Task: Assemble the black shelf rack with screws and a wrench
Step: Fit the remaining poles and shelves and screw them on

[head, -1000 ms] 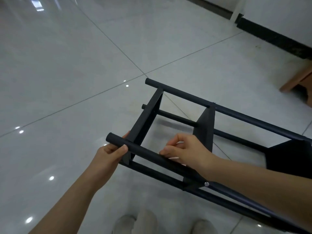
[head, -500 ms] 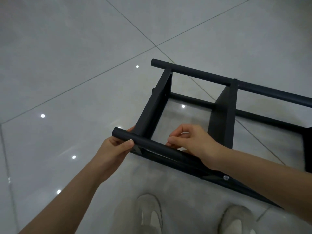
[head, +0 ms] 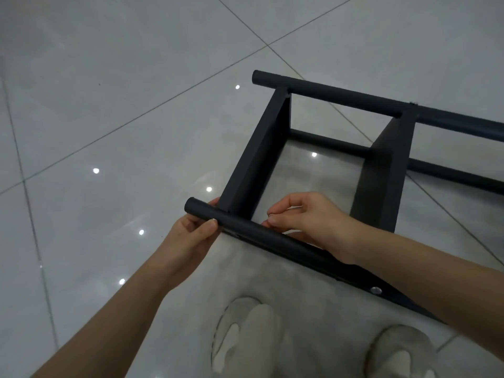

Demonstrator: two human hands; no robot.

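Left hand (head: 191, 236) grips rack (head: 256, 165) near-tube end; right hand (head: 308, 219) pinches just above same tube, contents unclear.

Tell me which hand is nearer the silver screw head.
Right. The right hand is at the tube up-left of the screw head; the left hand grips the tube's end, farther.

Black shelf rack (head: 256, 165) lies on its side (silver screw (head: 375, 290) fitted)

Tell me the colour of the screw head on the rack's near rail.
The screw head is shiny silver, set in the black shelf rack; the head view shows it best.
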